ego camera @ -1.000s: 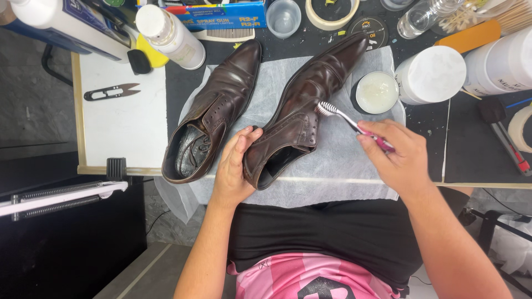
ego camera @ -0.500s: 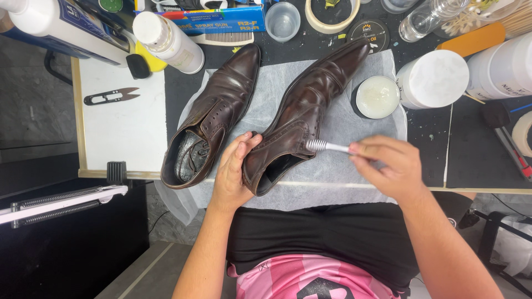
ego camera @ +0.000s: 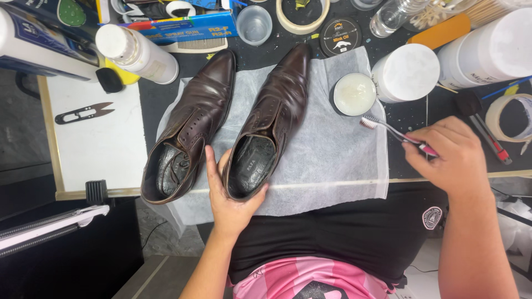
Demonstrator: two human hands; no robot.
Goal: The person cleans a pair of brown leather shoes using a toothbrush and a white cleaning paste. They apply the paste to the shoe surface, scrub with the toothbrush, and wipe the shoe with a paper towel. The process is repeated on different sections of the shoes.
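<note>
Brown dress shoes on the bench, one cupped at the heel

Left hand (ego camera: 230, 194) is wrapped round the heel of the right-side shoe (ego camera: 266, 124), sitting upright on the white cloth (ego camera: 332, 160) beside the other shoe (ego camera: 185, 135). Right hand (ego camera: 451, 158) is closed on a toothbrush (ego camera: 396, 133) (pink handle), bristles just beside the open tin of pale cream (ego camera: 354, 94), near a white tub (ego camera: 404, 72).
</note>
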